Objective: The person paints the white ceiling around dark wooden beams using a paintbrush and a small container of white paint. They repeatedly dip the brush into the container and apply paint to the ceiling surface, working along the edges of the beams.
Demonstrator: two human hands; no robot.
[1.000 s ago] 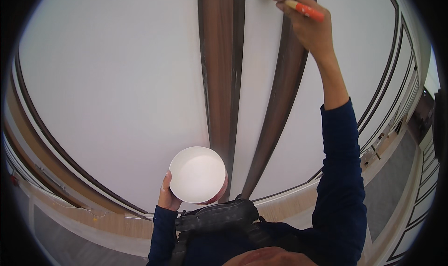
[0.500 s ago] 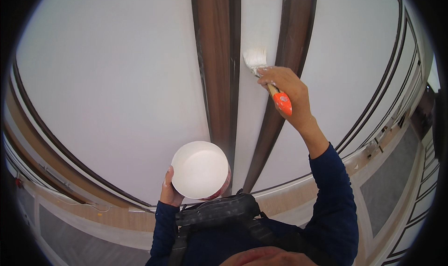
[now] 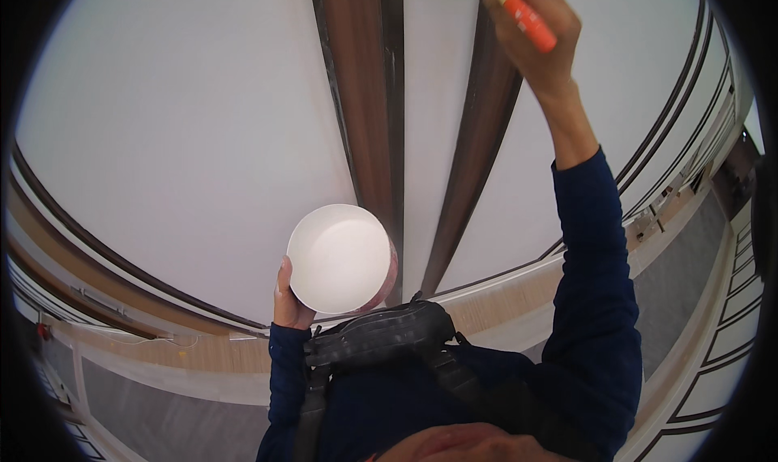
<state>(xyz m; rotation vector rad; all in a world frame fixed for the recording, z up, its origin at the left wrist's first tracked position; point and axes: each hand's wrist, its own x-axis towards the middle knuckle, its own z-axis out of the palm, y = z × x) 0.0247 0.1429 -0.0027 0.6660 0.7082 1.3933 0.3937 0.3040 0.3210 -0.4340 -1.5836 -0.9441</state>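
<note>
My left hand [image 3: 288, 292] grips a round tub [image 3: 336, 258] filled with white paint, held low in front of me. My right hand [image 3: 545, 24] is raised at the top edge, closed on a paintbrush [image 3: 531, 24] with a pale and orange handle; its bristles are out of sight behind the fingers or beyond the edge. The brush is over a white strip [image 3: 433, 73] that runs between two dark brown wooden mouldings [image 3: 356, 89] on the white wall [image 3: 178, 121] facing me.
A black pouch [image 3: 377, 332] is strapped to my front, just below the tub. Along the wall's foot runs light wooden flooring [image 3: 494, 300] with grey floor sections [image 3: 162, 405]. Dark-framed panels [image 3: 729, 324] bend round the right rim; a cable [image 3: 178, 340] lies at lower left.
My right hand moved down the white strip with the brush, then back up to the top edge. The tub and my left hand now appear somewhat higher in the picture.
</note>
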